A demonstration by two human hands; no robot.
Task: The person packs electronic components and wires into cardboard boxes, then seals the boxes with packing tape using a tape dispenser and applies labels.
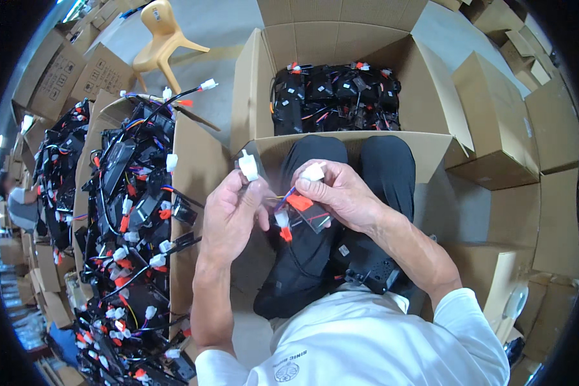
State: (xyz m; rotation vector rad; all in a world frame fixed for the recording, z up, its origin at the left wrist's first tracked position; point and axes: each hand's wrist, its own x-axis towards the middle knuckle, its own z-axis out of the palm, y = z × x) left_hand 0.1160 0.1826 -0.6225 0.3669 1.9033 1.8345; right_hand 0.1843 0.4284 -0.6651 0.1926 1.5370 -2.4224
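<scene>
My left hand (228,215) pinches a white plug connector (248,166) between thumb and fingers, in front of my knees. Close beside it, my right hand (341,193) grips a second white connector (313,172) under the thumb. Thin coloured wires run between the hands. Below the right fingers are an orange-red connector piece (299,202) and a dark flat piece (316,219). Another white connector with a red end (283,226) dangles on a black cable. On my lap lies a black electronic unit (374,267), partly covered by my right forearm.
An open cardboard box (254,96) ahead holds rows of black units (341,96). At the left, a tall carton (196,154) overflows with black units and wired connectors (128,212). A yellow chair (161,38) stands far left; more cartons (495,122) line the right. Another person (24,206) is at the far left.
</scene>
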